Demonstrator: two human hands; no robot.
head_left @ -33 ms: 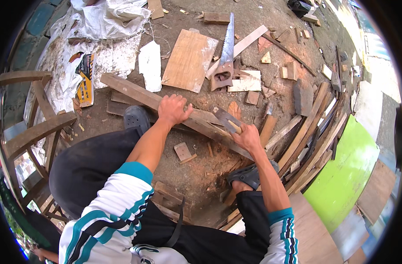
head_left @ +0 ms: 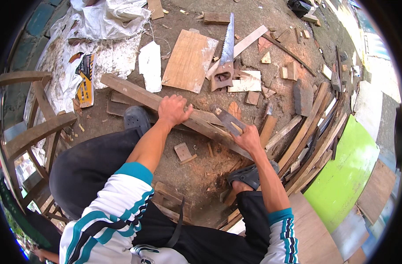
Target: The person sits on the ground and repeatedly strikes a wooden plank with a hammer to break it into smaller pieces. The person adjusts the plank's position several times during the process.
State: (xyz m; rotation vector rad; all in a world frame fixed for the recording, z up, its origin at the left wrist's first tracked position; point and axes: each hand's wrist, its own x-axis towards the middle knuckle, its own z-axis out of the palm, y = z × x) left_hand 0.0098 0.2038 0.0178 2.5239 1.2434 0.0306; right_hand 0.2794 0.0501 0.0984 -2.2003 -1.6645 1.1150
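Observation:
A long wooden beam (head_left: 135, 91) lies slantwise in front of me, from upper left to lower right. My left hand (head_left: 174, 110) presses on its middle, fingers wrapped over the top. In my right hand (head_left: 246, 137) is a short tool with a flat, worn metal head (head_left: 227, 120) and a pale wooden part at the grip. Its metal end points to the upper left, over the beam's far side; whether it touches the wood I cannot tell. A handsaw (head_left: 226, 53) lies beyond the beam, teeth leftward, beside a rectangular wooden board (head_left: 190, 60).
A wooden chair frame (head_left: 38, 110) stands at left, near white sacking (head_left: 108, 26). Long wood strips (head_left: 311, 141) and a green panel (head_left: 346, 171) lie at right. A grey block (head_left: 303, 97) and a wooden-handled tool (head_left: 268, 127) rest beyond my right hand.
The metal end of the tool in my right hand has tilted very slightly. My left hand and the beam look the same.

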